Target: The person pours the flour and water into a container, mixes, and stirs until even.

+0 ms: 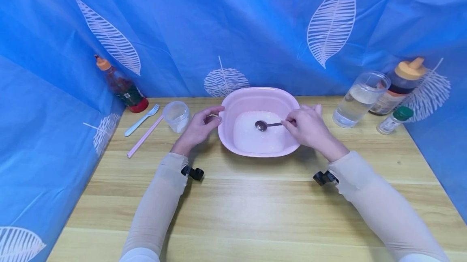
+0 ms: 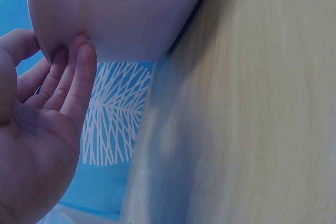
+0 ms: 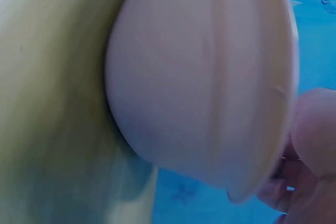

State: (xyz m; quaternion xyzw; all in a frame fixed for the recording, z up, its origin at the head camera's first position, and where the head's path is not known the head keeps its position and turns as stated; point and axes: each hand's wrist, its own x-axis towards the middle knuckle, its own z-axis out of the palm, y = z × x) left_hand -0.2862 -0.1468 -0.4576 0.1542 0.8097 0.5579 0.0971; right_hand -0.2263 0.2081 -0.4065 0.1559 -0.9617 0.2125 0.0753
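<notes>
I pinch a spoon (image 1: 261, 125) with the right hand (image 1: 308, 128), over the pink bowl (image 1: 270, 100) that the left hand (image 1: 198, 129) holds.

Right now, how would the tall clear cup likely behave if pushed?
The tall clear cup probably feels fairly heavy, being well filled with liquid. A high push might tip it, given its tall shape, and its open top could let liquid spill.
</notes>
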